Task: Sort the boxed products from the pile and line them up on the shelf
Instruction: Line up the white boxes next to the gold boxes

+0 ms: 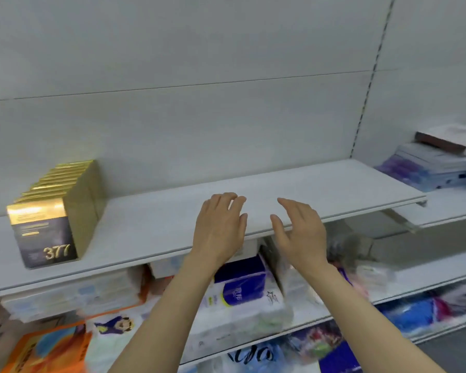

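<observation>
Head view is smearing much of the scene: the tissue packs [242,292] on the lower shelf are blurring into each other under the forearms, and their print is hard to read. The pile of boxes [436,162] at far right is being cut off by the frame edge, so its full extent is not showing. The white shelf [320,189] is offering a wide bare stretch between that pile and the row of gold boxes [57,211], which is standing upright at the left, lined from the near edge toward the back panel. The shelf's near edge is running just beneath both hands. The left hand [219,227] is hovering palm down, fingers relaxed and holding nothing. The right hand [299,232] is hanging beside it, thumb toward the left hand, fingers loosely spread, also gripping nothing.
</observation>
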{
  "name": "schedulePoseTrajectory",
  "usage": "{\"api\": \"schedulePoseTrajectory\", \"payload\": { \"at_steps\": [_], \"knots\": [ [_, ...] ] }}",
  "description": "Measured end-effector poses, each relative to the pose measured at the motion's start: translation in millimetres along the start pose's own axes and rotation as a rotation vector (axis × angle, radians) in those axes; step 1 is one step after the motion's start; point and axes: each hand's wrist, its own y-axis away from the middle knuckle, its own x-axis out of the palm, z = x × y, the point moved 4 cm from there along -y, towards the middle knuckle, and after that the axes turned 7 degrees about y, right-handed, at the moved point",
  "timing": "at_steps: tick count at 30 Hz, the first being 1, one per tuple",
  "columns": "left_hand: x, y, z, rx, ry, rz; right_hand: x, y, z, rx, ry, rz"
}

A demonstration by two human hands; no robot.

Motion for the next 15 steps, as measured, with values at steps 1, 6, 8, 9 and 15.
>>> {"api": "schedulePoseTrajectory", "payload": {
  "at_steps": [1,6,8,9,15],
  "knots": [
    [12.2,-8.4,-19.3,0.005,0.023,0.013,-11.4,1.3,-20.6,0.019,0.013,-0.007],
    [74.2,-50.3,-117.0,0.058,0.147,0.043,-69.2,10.2,-119.7,0.1,0.097,-0.069],
    [97.5,-65.7,-157.2,0.093,0.2,0.061,-92.2,14.8,-158.5,0.12,0.153,-0.088],
    [108.4,-73.4,-177.0,0.116,0.221,0.07,-103.4,16.6,-177.4,0.136,0.184,-0.089],
    [160.9,-126.3,-274.8,0.262,0.264,0.073,-158.8,19.0,-278.0,0.221,0.346,-0.117]
  ]
}}
